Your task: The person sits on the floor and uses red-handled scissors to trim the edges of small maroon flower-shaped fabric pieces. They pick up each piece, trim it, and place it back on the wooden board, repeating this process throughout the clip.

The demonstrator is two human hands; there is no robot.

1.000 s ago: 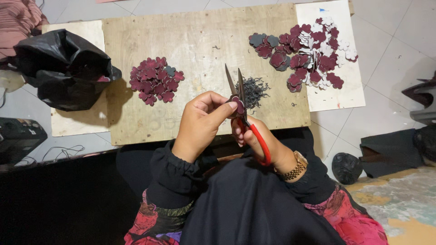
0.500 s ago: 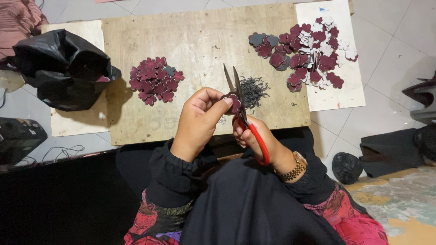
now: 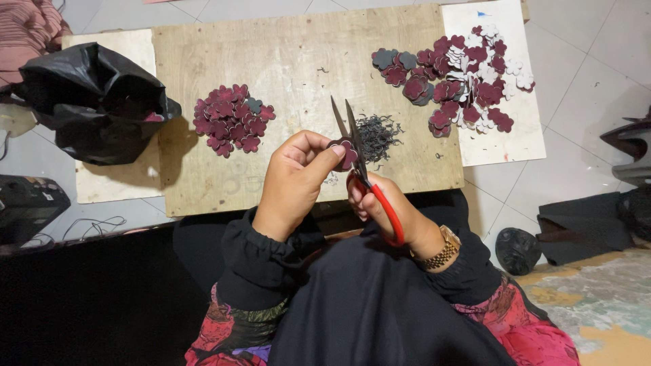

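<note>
A person's left hand point(image 3: 295, 179) pinches a small dark red flower-shaped cutout point(image 3: 344, 153) between thumb and fingertips at the centre of the frame, just above the lap. The right hand point(image 3: 390, 210) is clenched around the red handles of a pair of scissors point(image 3: 359, 163), whose blades stand slightly parted and point toward the top of the frame, with the cutout held against them. A gold-coloured wristwatch point(image 3: 444, 247) shows at the right wrist, beside a black sleeve.

Just beyond the blade tips, a small heap of dark, curly trimmings point(image 3: 378, 135) lies on a bare wooden board point(image 3: 285, 61) that fills the upper middle of the frame. To the left of centre on the board sits a tight pile of dark red flower cutouts point(image 3: 230, 120). At the upper right, a looser spread of cutouts point(image 3: 454, 78), dark red with some grey and white among them, lies across the board's edge and a white sheet point(image 3: 502, 142).

A crumpled black plastic bag point(image 3: 95, 102) rests at the upper left, partly over a pale panel point(image 3: 112, 183) beside the board. The floor is light tile point(image 3: 583, 61), with dark objects at the right edge that are too unclear to identify. The person's black garment and a red patterned fabric point(image 3: 536, 332) fill the bottom of the frame.
</note>
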